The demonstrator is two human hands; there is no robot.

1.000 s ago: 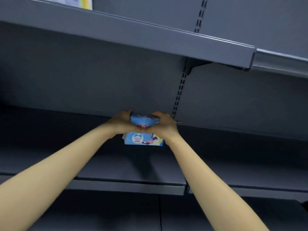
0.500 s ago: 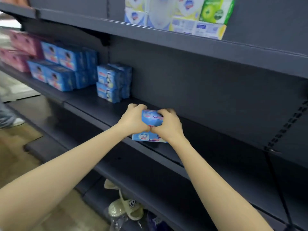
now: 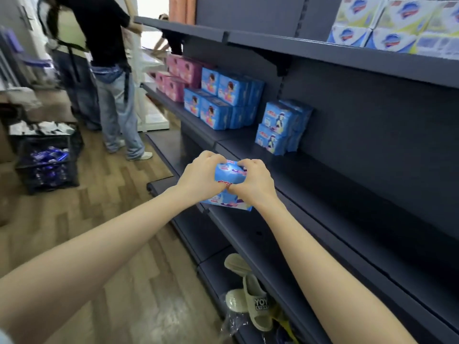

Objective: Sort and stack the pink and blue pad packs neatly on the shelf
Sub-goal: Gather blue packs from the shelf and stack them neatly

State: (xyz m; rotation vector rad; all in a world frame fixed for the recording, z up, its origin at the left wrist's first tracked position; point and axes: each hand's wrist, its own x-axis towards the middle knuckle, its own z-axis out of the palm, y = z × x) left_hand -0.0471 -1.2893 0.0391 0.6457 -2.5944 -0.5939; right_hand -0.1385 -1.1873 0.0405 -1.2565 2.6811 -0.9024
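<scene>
My left hand [image 3: 198,176] and my right hand [image 3: 255,183] both grip a small stack of blue pad packs [image 3: 229,173] over the front edge of the dark shelf [image 3: 323,194]. The thumbs meet on top of the upper pack. Further along the shelf stands a two-high stack of blue packs [image 3: 280,127]. Beyond it sits a bigger block of blue packs [image 3: 223,100], then pink packs [image 3: 181,75] at the far end.
A person in a black top and jeans [image 3: 111,70] stands in the aisle at the far left. A black crate [image 3: 47,157] with wrapped goods sits on the wood floor. Slippers [image 3: 250,301] lie on the bottom shelf. White tissue packs [image 3: 397,26] fill the upper shelf.
The view has swung left along the shelf, bringing the stacked blue and pink packs and the aisle into sight. Both hands keep the same hold on the blue packs.
</scene>
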